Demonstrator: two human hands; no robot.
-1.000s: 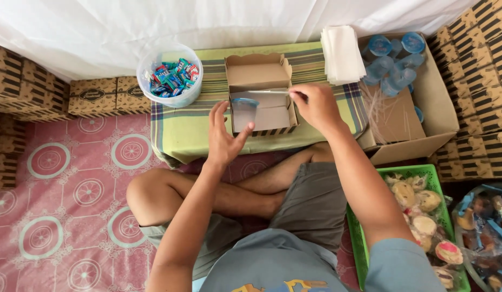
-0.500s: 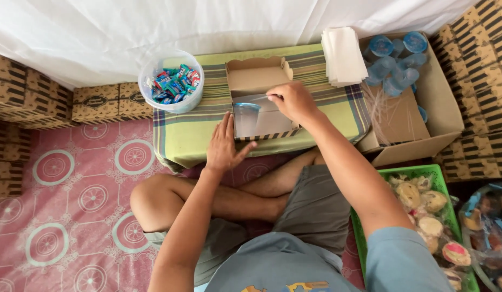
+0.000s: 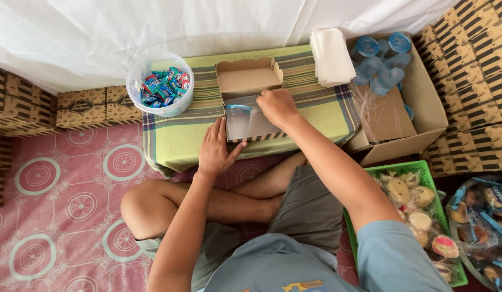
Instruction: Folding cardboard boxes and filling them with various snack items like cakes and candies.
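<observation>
one cup (image 3: 238, 120) seemingly beside right grip (image 3: 278, 106)

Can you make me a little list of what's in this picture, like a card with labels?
place: low table with a green checked cloth, person sitting cross-legged on a pink patterned mat
left hand: flat against the front of the open cardboard box
right hand: over the box, at a sealed water cup lying inside
left of box: clear tub of wrapped sweets
right of box: stack of white napkins, carton of water cups
bottom right: green tray of pastries

Cloth-covered low table (image 3: 294, 130) (striped) bears box (image 3: 245, 81), tub (image 3: 160, 84).
</observation>
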